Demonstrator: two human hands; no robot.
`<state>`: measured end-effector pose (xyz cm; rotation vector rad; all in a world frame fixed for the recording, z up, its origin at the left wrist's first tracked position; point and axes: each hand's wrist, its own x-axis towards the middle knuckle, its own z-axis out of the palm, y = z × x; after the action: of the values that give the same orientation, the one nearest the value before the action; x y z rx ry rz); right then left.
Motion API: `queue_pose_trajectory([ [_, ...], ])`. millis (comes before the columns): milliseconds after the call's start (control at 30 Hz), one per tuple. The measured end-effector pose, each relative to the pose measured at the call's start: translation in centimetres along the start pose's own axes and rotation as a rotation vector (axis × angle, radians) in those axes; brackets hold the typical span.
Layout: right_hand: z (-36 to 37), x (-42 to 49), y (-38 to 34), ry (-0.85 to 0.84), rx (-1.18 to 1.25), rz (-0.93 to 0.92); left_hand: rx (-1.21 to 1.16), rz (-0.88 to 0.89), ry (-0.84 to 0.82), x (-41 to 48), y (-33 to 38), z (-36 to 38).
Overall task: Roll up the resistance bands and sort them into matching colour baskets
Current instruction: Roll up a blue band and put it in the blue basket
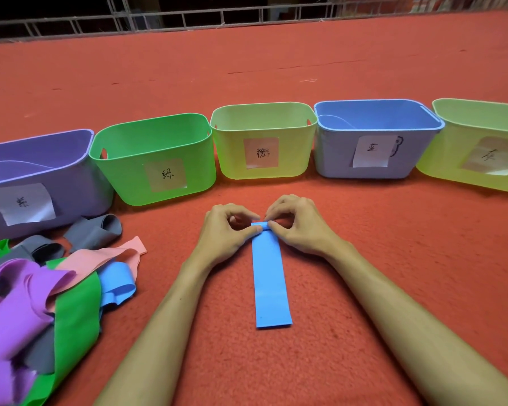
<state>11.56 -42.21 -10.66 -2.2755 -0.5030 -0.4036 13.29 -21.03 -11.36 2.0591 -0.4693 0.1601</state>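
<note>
A blue resistance band (269, 276) lies flat on the red carpet, running away from me, with its far end folded over into a small roll. My left hand (228, 230) and my right hand (296, 222) pinch that rolled far end from either side. Behind them stands a row of labelled baskets: purple (79, 183), green (121, 171), yellow-green (232, 159), blue (335, 159) and another yellow-green (452, 159). At the lower left lies a pile of loose bands: purple (21, 291), green (77, 315), pink (106, 256), blue (116, 282) and grey (93, 232).
The red carpet (276, 68) stretches far behind the baskets to a metal railing (188, 19). The purple and blue baskets each show a thin curved edge of something inside. Open carpet lies between my forearms and to my right.
</note>
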Motion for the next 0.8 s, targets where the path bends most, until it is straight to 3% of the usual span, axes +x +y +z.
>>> queue_pose_trajectory([
  [267,-0.33,-0.02,-0.24,-0.030,0.047,0.009,0.006,-0.008,-0.021,-0.05,0.64,0.07],
  [533,-0.65,0.09,-0.10,-0.059,0.146,0.130,-0.074,-0.014,-0.093,-0.03,0.73,-0.20],
  [800,-0.77,0.27,0.05,-0.116,0.095,0.096,-0.066,-0.050,-0.184,0.19,0.36,-0.54],
])
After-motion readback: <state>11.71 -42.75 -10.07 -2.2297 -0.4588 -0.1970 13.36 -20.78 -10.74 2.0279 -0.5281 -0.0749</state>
